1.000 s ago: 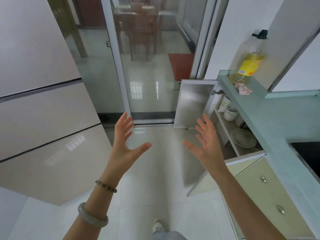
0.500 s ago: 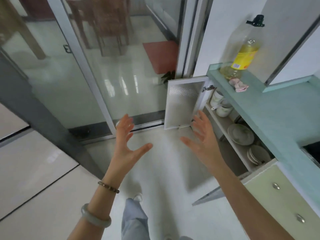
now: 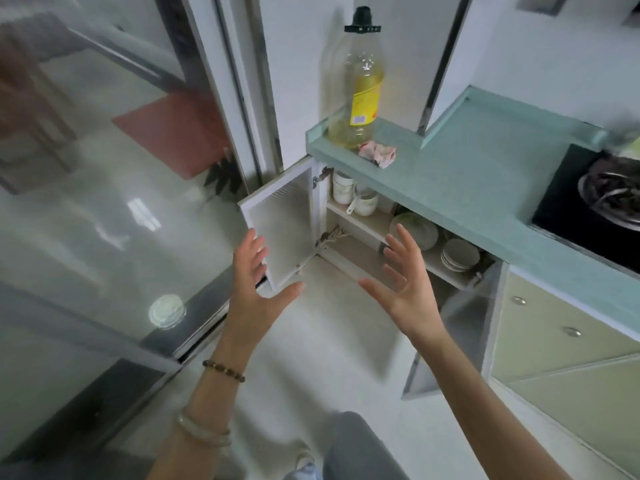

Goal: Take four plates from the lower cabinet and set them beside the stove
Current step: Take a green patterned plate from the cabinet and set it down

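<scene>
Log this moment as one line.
phase: pre-grasp | left hand: open, empty | right hand: open, empty | cabinet door: open | plates: stacked inside, untouched | counter: no plates

Both empty hands, left hand (image 3: pixel 254 292) and right hand (image 3: pixel 405 289), before open cabinet (image 3: pixel 363 244) with plates (image 3: pixel 459 254)

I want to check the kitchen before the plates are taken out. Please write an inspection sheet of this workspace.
Surface: teal countertop, reaching the black stove.
Job's things: plates stacked in the open lower cabinet, untouched.
Clutter: oil bottle and crumpled cloth on the countertop; cups on the cabinet shelf.
Hands: left hand and right hand open, holding nothing.
Cables: pale cord-like thing inside the cabinet, unclear.
Surroundings: glass sliding door, white floor.
</scene>
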### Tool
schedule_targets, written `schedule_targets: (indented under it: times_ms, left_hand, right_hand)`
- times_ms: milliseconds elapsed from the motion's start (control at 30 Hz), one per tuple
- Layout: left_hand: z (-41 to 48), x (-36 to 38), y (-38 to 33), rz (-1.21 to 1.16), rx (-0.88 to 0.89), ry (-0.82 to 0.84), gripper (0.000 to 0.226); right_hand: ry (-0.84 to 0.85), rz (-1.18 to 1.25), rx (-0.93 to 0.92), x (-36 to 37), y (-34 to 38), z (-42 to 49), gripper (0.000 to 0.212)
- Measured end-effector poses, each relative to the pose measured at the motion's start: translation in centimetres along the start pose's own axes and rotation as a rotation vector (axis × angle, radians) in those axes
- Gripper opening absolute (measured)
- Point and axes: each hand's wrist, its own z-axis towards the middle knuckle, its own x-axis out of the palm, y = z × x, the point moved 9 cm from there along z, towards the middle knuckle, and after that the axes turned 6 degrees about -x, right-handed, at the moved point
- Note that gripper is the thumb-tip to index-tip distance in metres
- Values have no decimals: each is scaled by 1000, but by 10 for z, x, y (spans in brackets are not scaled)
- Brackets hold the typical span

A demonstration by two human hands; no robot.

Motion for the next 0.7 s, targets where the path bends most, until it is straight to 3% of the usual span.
schedule_targets:
  times_ms: [400, 700]
  left_hand:
    - [153, 98, 26, 26, -4, 370, 100]
    - [232, 152, 51, 86, -33, 552, 97]
  right_hand:
    - [-311, -41, 140, -49, -79, 86, 90]
    - [-390, -90, 253, -62, -127, 137, 88]
